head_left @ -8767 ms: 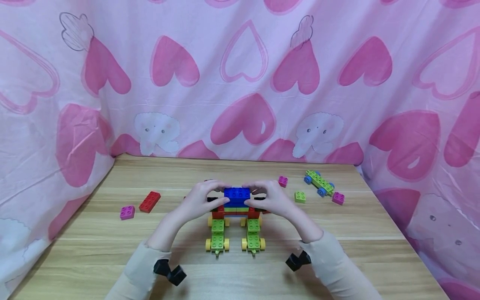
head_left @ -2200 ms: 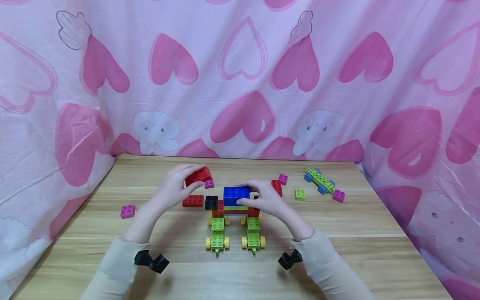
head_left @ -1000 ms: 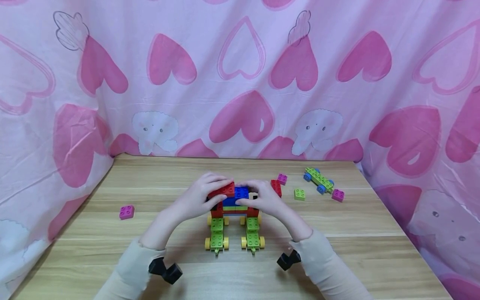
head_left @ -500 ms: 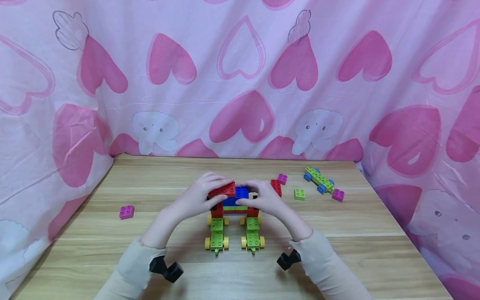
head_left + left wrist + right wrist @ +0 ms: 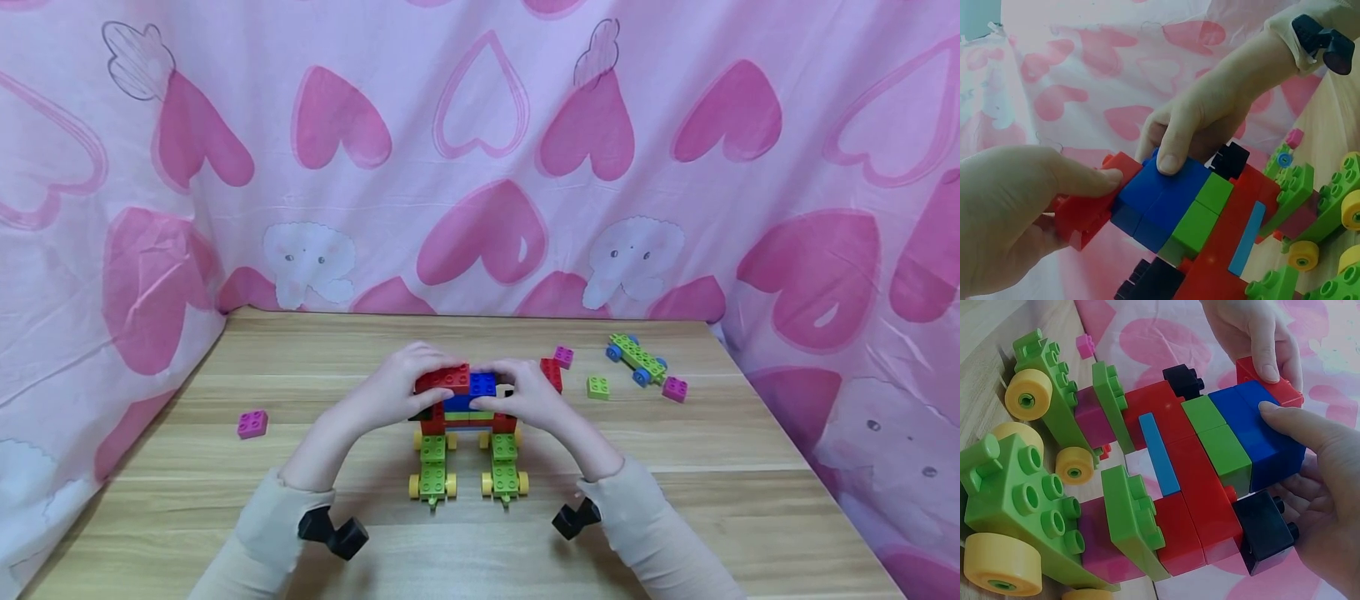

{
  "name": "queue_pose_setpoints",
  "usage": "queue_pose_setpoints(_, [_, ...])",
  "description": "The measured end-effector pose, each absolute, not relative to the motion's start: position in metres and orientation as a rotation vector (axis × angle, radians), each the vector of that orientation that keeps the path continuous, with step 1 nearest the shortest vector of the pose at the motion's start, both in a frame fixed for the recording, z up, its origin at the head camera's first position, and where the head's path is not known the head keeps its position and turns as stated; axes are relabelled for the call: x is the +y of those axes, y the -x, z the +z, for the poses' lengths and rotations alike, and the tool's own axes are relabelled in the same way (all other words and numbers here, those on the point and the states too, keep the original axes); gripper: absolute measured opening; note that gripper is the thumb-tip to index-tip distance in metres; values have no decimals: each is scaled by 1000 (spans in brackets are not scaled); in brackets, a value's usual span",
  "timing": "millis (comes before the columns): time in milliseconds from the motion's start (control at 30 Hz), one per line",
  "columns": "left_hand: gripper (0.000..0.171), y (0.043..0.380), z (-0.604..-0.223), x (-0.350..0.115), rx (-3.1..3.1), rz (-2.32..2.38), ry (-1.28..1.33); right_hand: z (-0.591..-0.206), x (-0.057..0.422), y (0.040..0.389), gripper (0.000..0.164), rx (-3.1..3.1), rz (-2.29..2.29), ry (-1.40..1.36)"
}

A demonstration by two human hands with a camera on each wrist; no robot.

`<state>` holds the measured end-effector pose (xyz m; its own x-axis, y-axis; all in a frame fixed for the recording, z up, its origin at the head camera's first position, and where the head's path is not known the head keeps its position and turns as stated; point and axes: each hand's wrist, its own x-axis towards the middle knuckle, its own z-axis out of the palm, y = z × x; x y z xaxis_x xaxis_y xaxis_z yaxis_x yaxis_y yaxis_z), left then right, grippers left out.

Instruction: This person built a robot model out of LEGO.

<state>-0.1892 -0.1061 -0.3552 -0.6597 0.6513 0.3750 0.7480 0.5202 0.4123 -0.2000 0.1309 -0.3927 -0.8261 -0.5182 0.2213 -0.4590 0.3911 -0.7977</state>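
Observation:
A brick build stands mid-table on two green wheeled bases (image 5: 432, 471) with yellow wheels. Above them come red bricks (image 5: 1179, 450), green bricks (image 5: 1219, 437) and blue bricks (image 5: 485, 386). A black brick (image 5: 1265, 531) sticks out at each side. My left hand (image 5: 390, 392) pinches a red brick (image 5: 450, 379) between thumb and fingers, on the left part of the blue top. In the left wrist view, that red brick lies against the blue ones. My right hand (image 5: 532, 396) grips the blue bricks from the right, thumb in front. Its fingers are partly hidden behind them.
At left lies a pink brick (image 5: 252, 423). To the right are a red brick (image 5: 551, 375), a lime brick (image 5: 598, 387), pink bricks (image 5: 675, 389) and a green wheeled base (image 5: 637, 358) with blue wheels. A pink heart-print curtain (image 5: 480, 233) borders the wooden table (image 5: 480, 550).
Earlier, both hands held the blue top; then my left hand held the red brick up at left. It has since moved right onto the blue top. The last second shows hardly any motion.

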Motion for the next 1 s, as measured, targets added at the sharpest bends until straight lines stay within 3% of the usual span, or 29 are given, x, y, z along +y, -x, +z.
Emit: queue_pose_setpoints(1000, [42,189,-362,-104,-2553,-868,1159,-392,138,196,44,2626,-1467,1071])
